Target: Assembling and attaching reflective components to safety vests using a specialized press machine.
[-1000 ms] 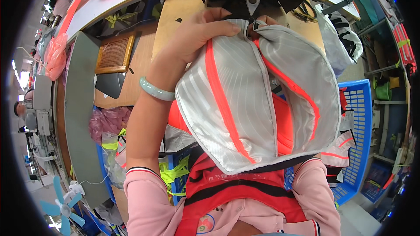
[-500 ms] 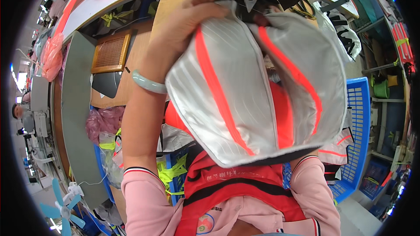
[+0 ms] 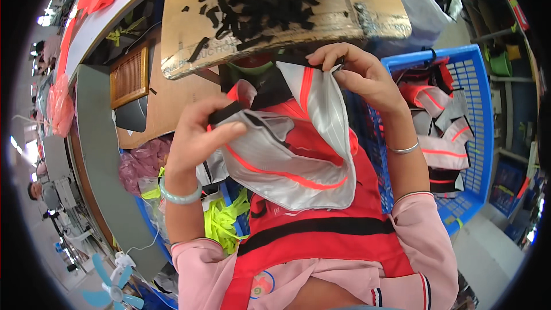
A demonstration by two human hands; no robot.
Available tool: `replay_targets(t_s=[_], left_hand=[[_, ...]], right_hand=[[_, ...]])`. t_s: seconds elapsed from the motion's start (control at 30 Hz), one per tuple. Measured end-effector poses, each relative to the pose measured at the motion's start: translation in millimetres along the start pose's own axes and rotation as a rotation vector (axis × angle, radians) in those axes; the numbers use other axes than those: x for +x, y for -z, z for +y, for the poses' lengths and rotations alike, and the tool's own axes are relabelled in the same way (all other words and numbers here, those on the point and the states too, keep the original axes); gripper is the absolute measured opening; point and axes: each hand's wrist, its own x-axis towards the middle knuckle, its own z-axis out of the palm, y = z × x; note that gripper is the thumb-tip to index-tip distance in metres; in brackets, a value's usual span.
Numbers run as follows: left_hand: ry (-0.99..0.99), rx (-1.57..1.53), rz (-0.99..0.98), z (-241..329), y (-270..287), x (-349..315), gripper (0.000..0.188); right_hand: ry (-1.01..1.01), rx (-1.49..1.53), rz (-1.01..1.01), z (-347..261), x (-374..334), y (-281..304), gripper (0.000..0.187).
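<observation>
A sewn silver-grey fabric piece [image 3: 272,181] with red-orange stripes and black edging hangs spread between my two hands, above my red apron [image 3: 310,238]. Its upper side gapes, showing red and black material inside. My left hand [image 3: 201,138] grips the black-edged left corner, thumb lying over the fabric. At the upper right corner, my right hand [image 3: 361,74] pinches the black edge between thumb and fingers. Both hands are just on the near side of a cardboard-topped work surface [image 3: 376,0]. What the fingertips do under the fabric is partly hidden.
Several short black strips [image 3: 264,14] lie scattered on the cardboard. A blue plastic basket [image 3: 479,115] with similar sewn pieces stands at the right. Yellow-green ribbons [image 3: 224,221] hang by my left forearm. A grey panel [image 3: 94,155] and small fan [image 3: 115,287] are at the left.
The fabric piece has come down and nearer to me, away from the dark machine part. It is turned and opened out. My right hand, mostly hidden before, now shows.
</observation>
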Motion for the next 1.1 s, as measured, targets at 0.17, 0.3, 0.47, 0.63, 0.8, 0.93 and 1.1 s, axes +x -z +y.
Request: replay_targets(t_s=[0.17, 0.3, 0.47, 0.63, 0.8, 0.93, 1.1], left_hand=[[-0.175, 0.016, 0.191, -9, -30, -35, 0.016], [-0.37, 0.191, 0.168, -4, -65, -46, 0.021], [-0.462, 0.32, 0.065, 3, -86, -60, 0.026], [-0.362, 0.315, -0.027, 2, -94, -67, 0.024], [-0.303, 0.249, -0.124, 1, -102, -64, 0.022], [-0.231, 0.291, -0.195, 2, -104, -55, 0.019], [-0.126, 0.321, -0.318, 20, -110, -6, 0.016]], right_hand=[[-0.033, -0.011, 0.062, -8, -44, 7, 0.03], [-0.172, -0.302, 0.331, 5, -86, 15, 0.058], [-0.27, -0.05, 0.527, 26, -129, 27, 0.048], [-0.032, 0.173, 0.494, 25, -156, 19, 0.035], [0.068, 0.091, 0.516, 20, -161, 18, 0.035], [0.053, -0.291, 0.659, -9, -162, 21, 0.035], [0.369, -0.81, 0.124, -56, -150, -50, 0.02]])
